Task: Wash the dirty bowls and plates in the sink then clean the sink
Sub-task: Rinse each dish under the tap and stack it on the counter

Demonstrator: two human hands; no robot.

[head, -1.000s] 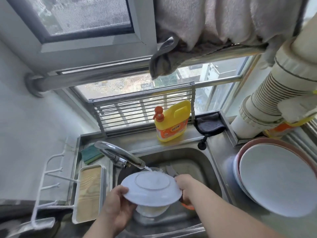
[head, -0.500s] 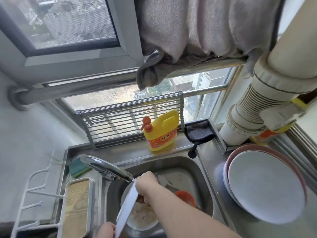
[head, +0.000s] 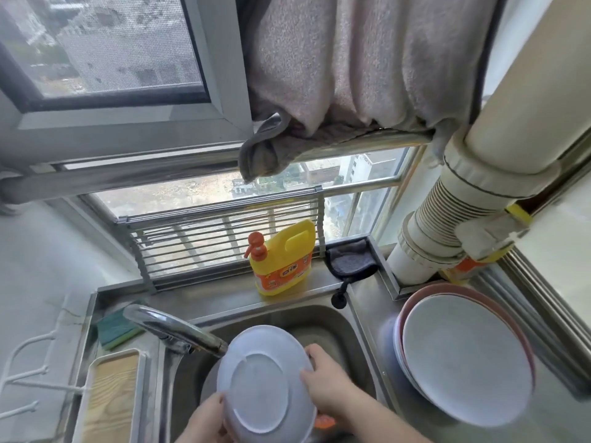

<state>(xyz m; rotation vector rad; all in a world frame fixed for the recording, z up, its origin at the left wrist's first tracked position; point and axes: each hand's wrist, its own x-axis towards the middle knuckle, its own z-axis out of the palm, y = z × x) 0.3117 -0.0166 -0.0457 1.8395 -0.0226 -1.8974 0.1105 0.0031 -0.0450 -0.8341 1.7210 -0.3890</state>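
Left hand point(head: 204, 420) is gripping the plate point(head: 263, 378) at its lower left rim, fingers curled round the edge. Right hand point(head: 326, 382) is pinching the right rim. Plate is tilting over the sink point(head: 348, 334), underside facing up, just under the faucet point(head: 172, 327). Something orange is peeking out below the right hand. Stacked plates point(head: 463, 362) are sitting on the counter right of the sink. Soap bottle point(head: 281, 260) is standing on the ledge behind.

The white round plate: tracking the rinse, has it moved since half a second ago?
Yes. The white round plate, then edge-on, now shows its underside, rim at the steel faucet spout.
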